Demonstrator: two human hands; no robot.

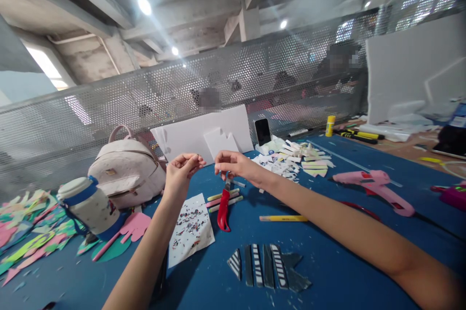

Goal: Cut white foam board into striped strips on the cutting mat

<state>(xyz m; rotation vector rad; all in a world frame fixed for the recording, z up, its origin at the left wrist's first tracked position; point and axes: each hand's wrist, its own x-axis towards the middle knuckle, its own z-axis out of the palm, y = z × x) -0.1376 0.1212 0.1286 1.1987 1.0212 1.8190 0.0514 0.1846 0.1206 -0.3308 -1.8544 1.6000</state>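
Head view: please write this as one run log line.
left hand: raised, grip unclear | right hand: raised, grip unclear | nearby: red-handled tool, striped pieces, pink glue gun

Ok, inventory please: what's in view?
backpack: one, pale pink, back left
bottle: one, white and blue, before backpack
foam scraps: many, multicoloured, left
paper sheet: one, white, left of centre
hand tool: one, red, centre
markers: about three, pastel, beside hand tool
pencil: one, yellow, centre
fish pieces: about six, black and white, front
cut scraps: many, mostly white, back centre
upright phone: one, black, back centre
boards: several, white, back
glue stick: one, yellow, back right
glue gun: one, pink, right
mesh screen: one, grey, behind
worktable: one, blue, underneath
left hand: one, bare, centre
right hand: one, bare, centre
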